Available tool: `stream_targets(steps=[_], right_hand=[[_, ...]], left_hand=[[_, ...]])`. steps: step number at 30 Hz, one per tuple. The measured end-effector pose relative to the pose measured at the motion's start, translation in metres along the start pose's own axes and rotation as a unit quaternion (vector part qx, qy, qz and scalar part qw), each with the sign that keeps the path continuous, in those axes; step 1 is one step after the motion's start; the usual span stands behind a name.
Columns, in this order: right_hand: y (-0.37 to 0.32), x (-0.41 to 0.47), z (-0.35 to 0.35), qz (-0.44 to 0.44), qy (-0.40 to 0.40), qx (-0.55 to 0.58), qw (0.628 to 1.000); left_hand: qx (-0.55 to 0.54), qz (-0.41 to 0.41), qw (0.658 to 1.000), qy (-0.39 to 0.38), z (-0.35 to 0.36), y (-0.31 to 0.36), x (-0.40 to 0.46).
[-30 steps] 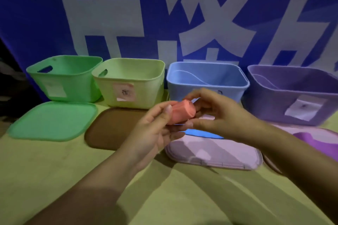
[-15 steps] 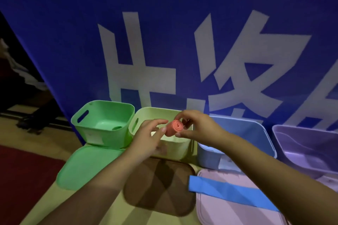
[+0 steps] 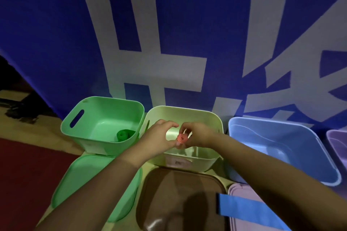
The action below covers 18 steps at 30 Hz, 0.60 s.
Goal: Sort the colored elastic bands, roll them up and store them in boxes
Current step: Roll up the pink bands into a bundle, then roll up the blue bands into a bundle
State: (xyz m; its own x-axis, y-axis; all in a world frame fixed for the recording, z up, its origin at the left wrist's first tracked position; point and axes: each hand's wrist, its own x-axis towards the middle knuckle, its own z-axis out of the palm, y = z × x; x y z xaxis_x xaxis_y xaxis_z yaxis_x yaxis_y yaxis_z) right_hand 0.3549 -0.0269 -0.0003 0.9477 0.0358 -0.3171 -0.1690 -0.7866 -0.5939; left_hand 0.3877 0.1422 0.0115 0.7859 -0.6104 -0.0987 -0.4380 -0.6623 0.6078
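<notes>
A rolled orange band (image 3: 182,138) hangs inside the opening of the pale yellow-green box (image 3: 206,116). My right hand (image 3: 199,134) pinches the roll from the right with its fingertips. My left hand (image 3: 157,138) is beside it, its thumb tip touching the roll's lower end and its fingers arched above. A rolled green band (image 3: 123,135) lies in the green box (image 3: 105,103). A flat blue band (image 3: 249,212) lies across the pink lid at lower right. The blue box (image 3: 277,127) stands to the right.
A green lid (image 3: 84,184) and a brown lid (image 3: 178,200) lie in front of the boxes. The pink lid (image 3: 238,225) sits at the lower right. A purple box (image 3: 338,142) shows at the right edge. A blue banner with white characters (image 3: 150,43) rises behind.
Both hands have moved forward and down with the orange roll, from above the yellow-green box's rim into its opening. The view has come closer and tilted down.
</notes>
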Motion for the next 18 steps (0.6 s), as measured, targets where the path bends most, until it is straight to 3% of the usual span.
stream_targets(steps=[14,18], right_hand=[[0.021,0.025,0.025,0.073,-0.092,-0.062,0.991],[0.007,-0.007,0.001,0.034,-0.004,-0.047,0.998]], left_hand=[[0.013,0.0,1.0,-0.008,0.016,-0.004,0.013],[0.01,0.0,0.999,0.031,0.005,0.02,-0.001]])
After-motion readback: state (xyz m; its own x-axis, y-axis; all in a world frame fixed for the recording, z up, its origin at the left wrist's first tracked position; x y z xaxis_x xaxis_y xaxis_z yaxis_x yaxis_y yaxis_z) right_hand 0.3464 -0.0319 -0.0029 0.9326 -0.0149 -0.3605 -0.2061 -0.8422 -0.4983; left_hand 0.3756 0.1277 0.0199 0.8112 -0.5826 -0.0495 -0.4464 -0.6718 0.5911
